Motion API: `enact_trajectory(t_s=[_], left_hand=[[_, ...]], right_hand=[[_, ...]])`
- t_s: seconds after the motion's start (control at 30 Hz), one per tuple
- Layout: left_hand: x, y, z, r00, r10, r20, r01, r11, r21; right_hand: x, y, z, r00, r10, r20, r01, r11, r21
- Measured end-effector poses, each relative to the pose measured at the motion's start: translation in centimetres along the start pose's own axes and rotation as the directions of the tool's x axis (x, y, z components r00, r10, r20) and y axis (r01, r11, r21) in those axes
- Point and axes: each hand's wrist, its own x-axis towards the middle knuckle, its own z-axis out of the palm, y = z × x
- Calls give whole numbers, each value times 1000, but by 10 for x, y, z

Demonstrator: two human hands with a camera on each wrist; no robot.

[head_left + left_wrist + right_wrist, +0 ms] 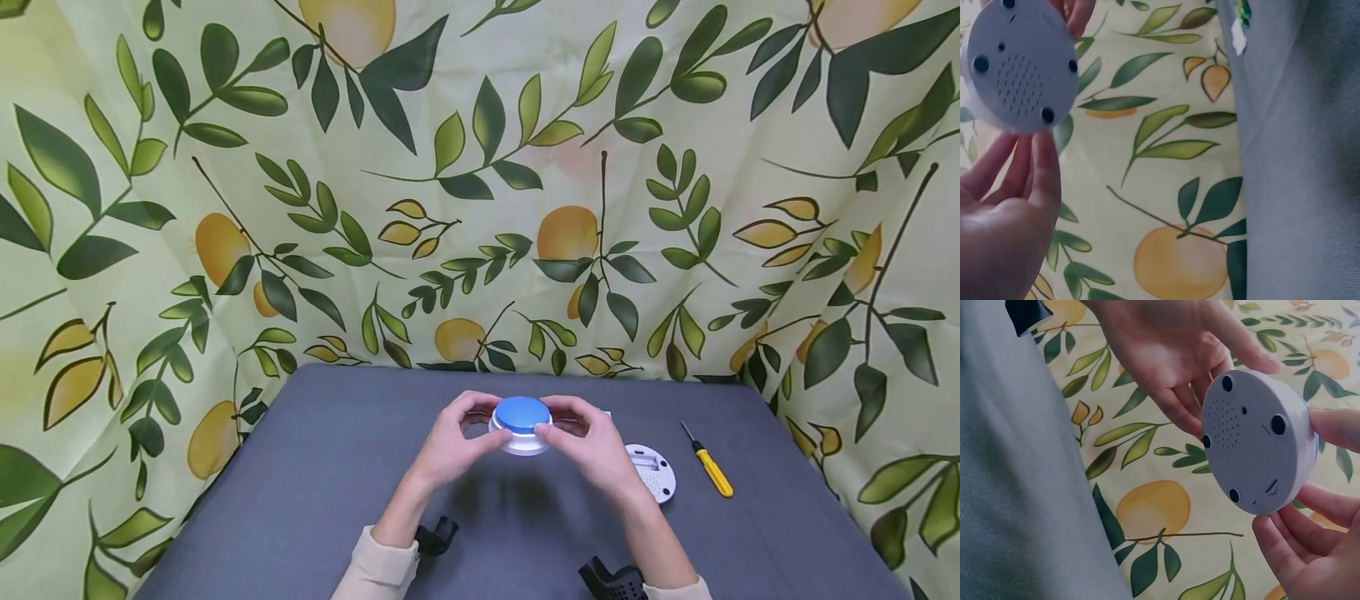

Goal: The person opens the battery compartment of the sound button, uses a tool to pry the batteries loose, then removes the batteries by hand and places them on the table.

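Observation:
A round push button with a blue top and white base (pixel 521 417) is held up above the table between both hands. My left hand (pixel 457 437) grips its left side, thumb in front and fingers behind. On the opposite side my right hand (pixel 588 442) grips it the same way. The underside (pixel 1254 444) faces the wrist cameras, with dark round feet, speaker holes and a closed battery cover. In the left wrist view, the left hand (pixel 1016 194) holds the rim from below. A second round white base (pixel 652 473) lies beside the right forearm, its battery slot showing.
A yellow-handled screwdriver (pixel 708 462) lies on the grey table (pixel 315 492) at the right. Just behind the right hand a small white piece (pixel 607 412) peeks out. Leaf-patterned cloth (pixel 480 208) walls in the table's back and sides.

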Motion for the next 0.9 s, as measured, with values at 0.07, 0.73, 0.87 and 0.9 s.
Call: enact_trajectory(t_s=[0.07,0.73,0.87,0.9], left_hand=[[0,2,-3,999,10,36,-10,1000,13],[2,4,-2,992,104,69,-100,993,-59],[2,3,-1,997,71,31,-69,996,-53],[2,3,-1,998,66,24,-64,997,-52]], right_hand=[[0,-1,-1,1000,-9,-6,9,1000,10],[-4,-10,-5,995,94,-12,-94,994,52],[-6,-11,-6,998,57,18,-58,995,78],[-6,-11,-6,999,47,27,-49,995,81]])
